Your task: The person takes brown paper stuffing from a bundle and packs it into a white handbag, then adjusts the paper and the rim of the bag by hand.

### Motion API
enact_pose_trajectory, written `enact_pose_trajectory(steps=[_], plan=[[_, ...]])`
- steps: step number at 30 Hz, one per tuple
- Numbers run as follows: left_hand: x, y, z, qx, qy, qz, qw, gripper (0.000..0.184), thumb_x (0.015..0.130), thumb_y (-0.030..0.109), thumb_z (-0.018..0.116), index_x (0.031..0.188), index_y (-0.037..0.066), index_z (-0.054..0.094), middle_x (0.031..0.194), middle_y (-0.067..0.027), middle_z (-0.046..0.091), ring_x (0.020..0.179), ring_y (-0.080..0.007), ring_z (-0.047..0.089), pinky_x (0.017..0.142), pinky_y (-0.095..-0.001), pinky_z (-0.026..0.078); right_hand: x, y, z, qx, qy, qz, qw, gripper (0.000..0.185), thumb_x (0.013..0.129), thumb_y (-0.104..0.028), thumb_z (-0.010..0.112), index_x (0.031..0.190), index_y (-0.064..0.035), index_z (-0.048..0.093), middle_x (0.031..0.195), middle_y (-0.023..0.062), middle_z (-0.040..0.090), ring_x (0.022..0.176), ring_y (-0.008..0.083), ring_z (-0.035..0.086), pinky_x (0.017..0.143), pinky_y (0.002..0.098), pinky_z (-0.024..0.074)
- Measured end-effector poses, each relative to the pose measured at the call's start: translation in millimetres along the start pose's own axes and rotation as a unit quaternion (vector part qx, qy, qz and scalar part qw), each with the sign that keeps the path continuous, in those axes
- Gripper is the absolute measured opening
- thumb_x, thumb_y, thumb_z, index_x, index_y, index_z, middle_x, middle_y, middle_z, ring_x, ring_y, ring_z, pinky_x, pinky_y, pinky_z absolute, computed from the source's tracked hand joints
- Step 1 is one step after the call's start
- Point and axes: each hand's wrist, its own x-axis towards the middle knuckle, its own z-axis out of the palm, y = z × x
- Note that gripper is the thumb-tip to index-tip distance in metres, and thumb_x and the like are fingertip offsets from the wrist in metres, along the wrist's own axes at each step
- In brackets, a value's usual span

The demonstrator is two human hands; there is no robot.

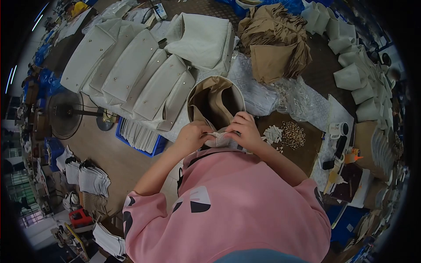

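Note:
A white bag stands upright against my front at the table edge, its mouth facing up. Inside it a brown lining shows in loose folds. My left hand pinches the near edge of the bag between thumb and fingers. Close beside it on the right, my right hand grips the same edge, thumb toward the left hand. Between the two hands a short stretch of white material is bunched up. Whether a small part sits under the fingertips is hidden.
Finished-looking white bags lie in a row at left. Brown fabric pieces are piled at the back. Gold-coloured rings and small white pieces lie at right, near a mug. A blue crate and fan stand lower left.

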Motion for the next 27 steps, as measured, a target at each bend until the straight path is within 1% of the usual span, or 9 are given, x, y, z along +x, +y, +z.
enact_pose_trajectory(steps=[5,14,17,20,22,23,24,26,27], plan=[[0.1,3.7,3.3,0.002,0.015,-0.025,1.0,0.015,0.074,0.017,0.077,0.085,0.007,0.074,0.078,-0.0089,0.066,0.078,-0.0281,0.064,0.068,-0.0379,0.05,-0.7,-5.5,1.3,-0.001,0.006,0.005,1.0,0.013,0.076,-0.022,0.076,0.081,-0.0124,0.069,0.086,-0.0005,0.06,0.102,0.0237,0.052,0.09,0.0396,0.036],[6.7,9.7,5.8,0.008,0.035,0.067,0.997,0.01,0.076,0.007,0.074,0.086,0.009,0.073,0.077,-0.0079,0.067,0.075,-0.0274,0.065,0.066,-0.0377,0.051,-3.5,-19.1,-0.3,-0.027,0.016,-0.019,0.999,0.009,0.079,-0.018,0.07,0.084,-0.0121,0.066,0.084,0.0022,0.058,0.091,0.0228,0.053,0.087,0.0374,0.0358],[17.0,15.1,-3.3,0.069,-0.047,0.083,0.993,0.01,0.078,0.005,0.071,0.088,0.008,0.073,0.076,-0.0073,0.067,0.076,-0.0275,0.065,0.068,-0.0395,0.051,-6.9,-23.4,1.9,-0.017,0.003,-0.004,1.0,0.007,0.079,-0.016,0.069,0.081,-0.0115,0.064,0.082,0.003,0.057,0.089,0.0225,0.054,0.084,0.0377,0.0379],[63.5,14.9,-34.0,0.01,-0.006,0.015,1.0,0.024,0.079,0.005,0.069,0.103,0.008,0.07,0.093,-0.0102,0.069,0.088,-0.0307,0.065,0.078,-0.0411,0.051,-7.9,-15.9,8.9,-0.011,-0.025,-0.027,0.999,0.007,0.081,-0.017,0.067,0.085,-0.0111,0.064,0.085,0.0031,0.058,0.09,0.0231,0.056,0.084,0.0375,0.0392],[108.1,20.7,-42.0,0.122,0.156,0.142,0.97,0.039,0.079,0.004,0.069,0.118,0.007,0.063,0.117,-0.0141,0.063,0.108,-0.0348,0.059,0.09,-0.0416,0.048,-4.1,-30.0,9.2,-0.047,-0.025,-0.027,0.998,0.008,0.082,-0.014,0.062,0.088,-0.0097,0.065,0.09,0.0051,0.058,0.093,0.024,0.056,0.084,0.0378,0.0405],[131.0,3.9,-36.6,0.161,0.156,0.153,0.962,0.049,0.08,0.003,0.068,0.127,0.008,0.055,0.134,-0.0152,0.053,0.123,-0.0383,0.05,0.099,-0.0433,0.043,-4.0,-34.7,14.1,-0.068,-0.007,-0.034,0.997,0.01,0.081,-0.013,0.06,0.089,-0.0088,0.065,0.092,0.0062,0.058,0.095,0.0245,0.055,0.085,0.0379,0.041],[153.2,-8.2,-27.8,0.156,0.174,0.179,0.956,0.046,0.081,0.002,0.065,0.126,0.008,0.058,0.125,-0.0175,0.06,0.117,-0.0378,0.056,0.095,-0.0429,0.046,-4.1,-35.3,22.4,-0.089,0.008,-0.044,0.995,0.012,0.08,-0.011,0.058,0.09,-0.008,0.065,0.095,0.0073,0.057,0.096,0.025,0.055,0.085,0.038,0.0414],[190.8,-43.8,-21.6,0.082,-0.026,0.059,0.995,0.039,0.081,0.003,0.062,0.119,0.009,0.064,0.107,-0.0199,0.067,0.101,-0.0379,0.063,0.088,-0.0437,0.05,-4.0,-30.8,32.2,-0.055,-0.043,-0.038,0.997,0.014,0.078,-0.01,0.057,0.09,-0.0066,0.065,0.094,0.0075,0.056,0.095,0.0254,0.055,0.088,0.039,0.041],[197.1,-43.0,-27.7,0.11,-0.025,0.066,0.991,0.035,0.081,0.003,0.062,0.115,0.009,0.067,0.102,-0.0202,0.068,0.097,-0.0378,0.064,0.085,-0.0437,0.051,-1.6,-31.9,21.3,-0.054,-0.053,-0.045,0.996,0.014,0.078,-0.01,0.058,0.09,-0.0075,0.065,0.093,0.007,0.057,0.095,0.0252,0.055,0.09,0.0394,0.0404]])
